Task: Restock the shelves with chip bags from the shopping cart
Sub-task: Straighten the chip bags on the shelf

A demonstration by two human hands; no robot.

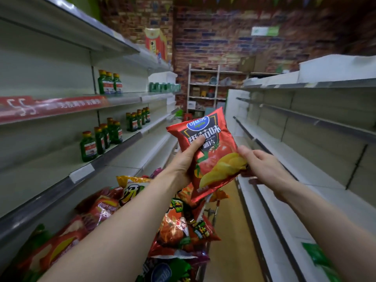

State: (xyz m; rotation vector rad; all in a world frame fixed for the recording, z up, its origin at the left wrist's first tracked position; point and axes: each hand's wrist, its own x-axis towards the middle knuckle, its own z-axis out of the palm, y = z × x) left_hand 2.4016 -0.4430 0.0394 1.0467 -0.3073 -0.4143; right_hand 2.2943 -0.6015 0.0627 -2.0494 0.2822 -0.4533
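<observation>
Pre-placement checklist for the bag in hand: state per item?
1. Left hand grips the red chip bag: ok.
2. Right hand pinches the bag's right edge: ok.
3. Bag lifted clear of the cart's chip bags: ok.
4. Bare space on the right shelf: ok.
5. Left shelf stretch beside the bag free: not ok, green bottles stand there.
6. Bag seal intact: cannot tell.

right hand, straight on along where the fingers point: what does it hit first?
The red chip bag that the left hand grips. On the right hand, the fingers point up-left at the bag's right edge and seem to reach it; contact is hard to judge.
</observation>
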